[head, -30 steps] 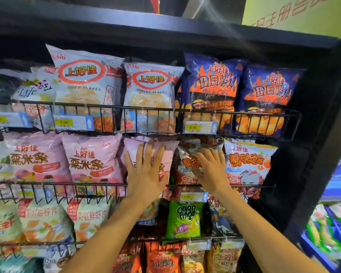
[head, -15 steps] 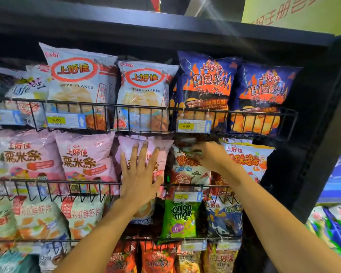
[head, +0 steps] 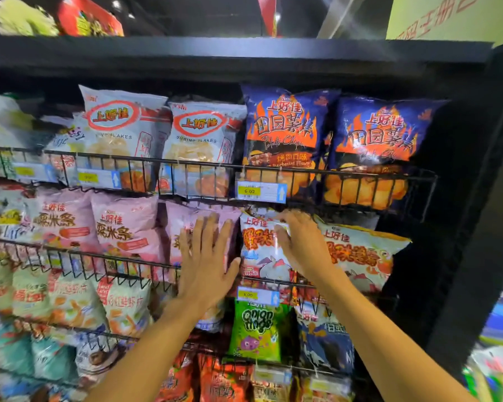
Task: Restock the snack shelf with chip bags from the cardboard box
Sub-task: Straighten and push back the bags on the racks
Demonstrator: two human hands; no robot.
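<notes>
The snack shelf [head: 273, 169] is a black rack of wire-fronted rows packed with chip bags. My left hand [head: 205, 259] lies flat, fingers spread, pressing a pink chip bag [head: 176, 227] in the second row. Just to its right stands a white bag with orange print [head: 259, 250]; my right hand [head: 301, 242] grips its upper right edge, fingers curled over the top. Another bag of the same kind [head: 363, 256] stands further right. The cardboard box is out of view.
Shrimp-flake bags [head: 122, 132] and blue potato-chip bags [head: 285, 132] fill the row above. A green onion-rings bag [head: 256, 332] hangs below my hands. Yellow price tags [head: 260, 192] clip to the wires. The rack's black side wall [head: 462, 227] closes the right.
My right hand slid up from the front of the white-and-orange bag to its top edge and now grips it. The bag stands straighter. My left hand has stayed pressed on the pink bag.
</notes>
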